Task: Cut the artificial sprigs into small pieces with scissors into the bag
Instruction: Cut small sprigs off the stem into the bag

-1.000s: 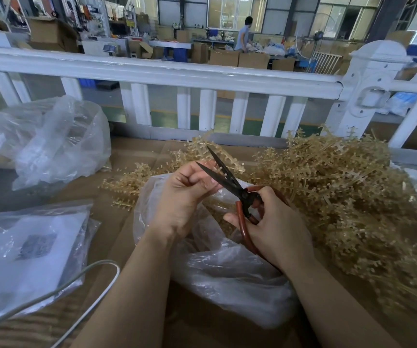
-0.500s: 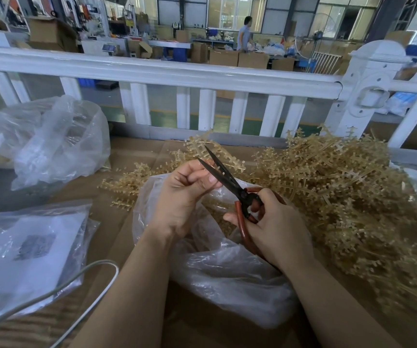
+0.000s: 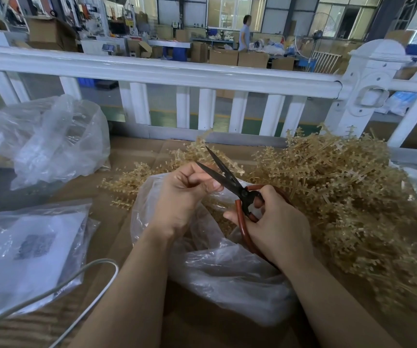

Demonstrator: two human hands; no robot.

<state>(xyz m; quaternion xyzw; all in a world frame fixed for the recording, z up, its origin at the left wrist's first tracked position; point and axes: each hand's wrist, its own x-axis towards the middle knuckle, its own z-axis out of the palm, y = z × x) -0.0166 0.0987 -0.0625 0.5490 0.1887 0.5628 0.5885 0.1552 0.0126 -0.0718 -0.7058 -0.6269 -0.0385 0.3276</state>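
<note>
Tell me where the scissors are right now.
In the head view, the scissors sit centre frame, gripped by the right hand, blades open beside the left hand, above the clear bag.

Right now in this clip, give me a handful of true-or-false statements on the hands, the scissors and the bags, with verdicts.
1. The right hand holds the red-handled scissors. True.
2. The scissor blades are fully closed. False: they stand apart in a V.
3. The left hand lies flat on the table. False: its fingers are curled by the blades, above the clear bag.
4. The big sprig pile lies on the person's right. True.
5. The white cable runs across the sprig pile. False: it lies at the lower left.
</note>
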